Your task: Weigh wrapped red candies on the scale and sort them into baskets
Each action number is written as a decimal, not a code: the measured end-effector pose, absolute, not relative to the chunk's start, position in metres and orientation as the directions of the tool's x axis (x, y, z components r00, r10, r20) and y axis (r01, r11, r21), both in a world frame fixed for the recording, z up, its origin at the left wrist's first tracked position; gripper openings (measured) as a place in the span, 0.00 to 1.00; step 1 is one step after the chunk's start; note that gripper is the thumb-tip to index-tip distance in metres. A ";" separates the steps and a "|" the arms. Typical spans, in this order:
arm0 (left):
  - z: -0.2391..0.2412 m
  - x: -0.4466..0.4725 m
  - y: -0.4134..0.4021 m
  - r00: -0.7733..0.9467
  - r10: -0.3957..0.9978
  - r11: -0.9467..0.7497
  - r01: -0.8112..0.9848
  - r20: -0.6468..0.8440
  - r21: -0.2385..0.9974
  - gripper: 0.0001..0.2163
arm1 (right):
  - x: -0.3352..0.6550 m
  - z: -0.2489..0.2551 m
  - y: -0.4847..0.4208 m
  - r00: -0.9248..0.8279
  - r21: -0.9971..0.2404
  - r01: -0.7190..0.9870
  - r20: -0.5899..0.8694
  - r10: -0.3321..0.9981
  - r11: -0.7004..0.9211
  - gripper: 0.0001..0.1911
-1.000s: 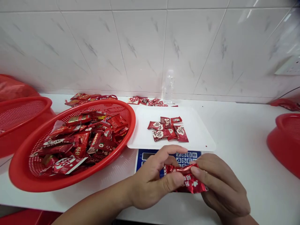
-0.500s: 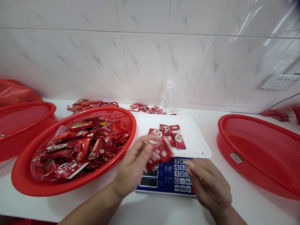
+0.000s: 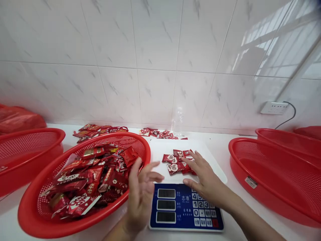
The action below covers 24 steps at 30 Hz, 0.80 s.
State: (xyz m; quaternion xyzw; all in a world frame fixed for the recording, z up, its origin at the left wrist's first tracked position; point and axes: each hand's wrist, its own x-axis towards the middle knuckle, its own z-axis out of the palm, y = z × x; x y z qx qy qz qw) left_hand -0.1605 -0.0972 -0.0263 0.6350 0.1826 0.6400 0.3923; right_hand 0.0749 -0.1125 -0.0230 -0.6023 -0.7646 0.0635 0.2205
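Several red candy packets [image 3: 175,168] lie in a loose group on the white pan [image 3: 160,144] of a digital scale [image 3: 185,207] with a blue keypad panel. Over the right side of that group is my right hand [image 3: 204,174], fingers spread; whether the fingertips touch the packets I cannot tell. My left hand [image 3: 142,197] is raised between the scale and a red basket [image 3: 84,224], its fingers apart and nothing in them. That basket holds a heap of red wrapped candies [image 3: 95,177].
Another red basket [image 3: 271,180] stands to the right, with one more behind it. At far left is a further red basket [image 3: 30,157]. Along the tiled wall lie candy packets [image 3: 100,130] and a clear bottle [image 3: 178,122]. A power strip [image 3: 274,107] hangs at right.
The packet in my left hand has gone onto the pan, and that hand has drawn back left, opened. My right hand has moved up over the packets. The view has tilted upward.
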 end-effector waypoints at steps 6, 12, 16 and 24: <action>-0.056 -0.162 -0.102 0.310 0.524 -0.789 -0.172 0.793 0.589 0.24 | 0.065 -0.008 -0.061 -0.369 -0.315 0.871 0.088 0.925 0.377 0.43; -0.053 -0.163 -0.099 0.309 0.570 -0.771 -0.121 0.762 0.625 0.22 | 0.050 -0.009 -0.043 -0.480 -0.263 0.807 0.232 0.846 0.529 0.26; -0.056 -0.163 -0.097 0.328 0.497 -0.823 -0.114 0.803 0.556 0.22 | 0.048 -0.012 -0.036 -0.444 -0.246 0.811 0.331 0.832 0.531 0.19; -0.053 -0.164 -0.098 0.325 0.542 -0.801 -0.081 0.775 0.594 0.19 | 0.065 0.001 -0.022 -0.230 -0.319 0.847 0.501 0.834 0.425 0.13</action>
